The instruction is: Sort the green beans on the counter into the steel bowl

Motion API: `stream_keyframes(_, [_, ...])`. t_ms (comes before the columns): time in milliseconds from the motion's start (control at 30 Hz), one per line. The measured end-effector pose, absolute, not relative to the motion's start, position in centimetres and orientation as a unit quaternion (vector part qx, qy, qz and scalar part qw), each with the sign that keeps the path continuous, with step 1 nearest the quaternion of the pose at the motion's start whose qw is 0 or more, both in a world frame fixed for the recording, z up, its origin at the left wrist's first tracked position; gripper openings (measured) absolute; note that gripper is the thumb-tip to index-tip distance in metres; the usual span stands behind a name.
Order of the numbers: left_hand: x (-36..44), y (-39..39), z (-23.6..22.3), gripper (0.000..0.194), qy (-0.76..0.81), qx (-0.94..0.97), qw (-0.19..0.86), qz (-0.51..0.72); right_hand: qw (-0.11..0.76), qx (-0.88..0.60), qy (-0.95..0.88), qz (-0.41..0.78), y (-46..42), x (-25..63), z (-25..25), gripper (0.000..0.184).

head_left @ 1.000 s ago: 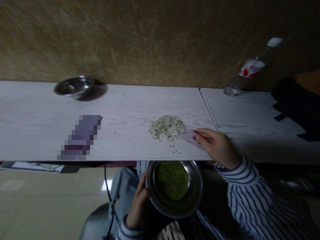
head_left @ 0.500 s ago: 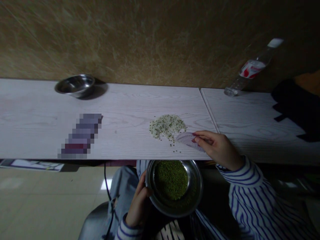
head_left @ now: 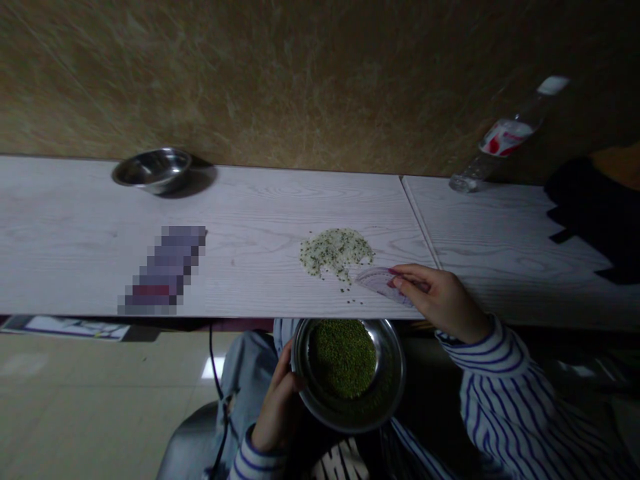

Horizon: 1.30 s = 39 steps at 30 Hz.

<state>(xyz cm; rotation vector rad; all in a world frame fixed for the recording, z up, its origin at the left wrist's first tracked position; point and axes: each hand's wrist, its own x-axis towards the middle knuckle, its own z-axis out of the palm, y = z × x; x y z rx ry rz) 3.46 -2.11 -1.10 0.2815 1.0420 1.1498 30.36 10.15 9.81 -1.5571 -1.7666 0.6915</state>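
Observation:
My left hand [head_left: 280,407] grips the left rim of a steel bowl [head_left: 393,383], held below the table's front edge. Small green beans [head_left: 345,360], like mung beans, cover the bowl's bottom. Between the thumb and fingers of my right hand [head_left: 435,293] is a clear, purplish protractor [head_left: 380,281], low over the table by its front edge. Just left of the protractor's curved edge lies a pile of white grains mixed with green beans [head_left: 337,250]. A few loose beans [head_left: 353,302] are scattered between the pile and the edge.
A second steel bowl [head_left: 153,172] stands at the back left, near the wall. A blurred-out flat object [head_left: 167,267] lies in front of it. To the right are a plastic bottle [head_left: 505,137] and a dark cloth-like item [head_left: 595,213]. A seam [head_left: 419,220] crosses the white table.
My right hand and the protractor have shifted very slightly right, away from the pile. The bowl in my left hand stays in place.

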Motion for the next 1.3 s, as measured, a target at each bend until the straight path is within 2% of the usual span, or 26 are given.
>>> stream_keyframes(367, [3.3,-2.2,-2.1,0.058,0.475,0.156,0.693,0.519,0.325,-0.589,-0.682,0.287,10.1,29.0,9.1,0.026])
stream_keyframes(967, [3.4,-2.2,-2.0,0.061,0.474,0.135,0.701,0.515,0.306,-0.589,-0.704,0.254,10.0,29.4,9.6,0.025])
stream_keyframes(1300, [3.3,-2.4,-2.1,0.060,0.480,0.139,0.691,0.523,0.328,-0.592,-0.681,0.280,10.2,29.5,9.1,0.026])
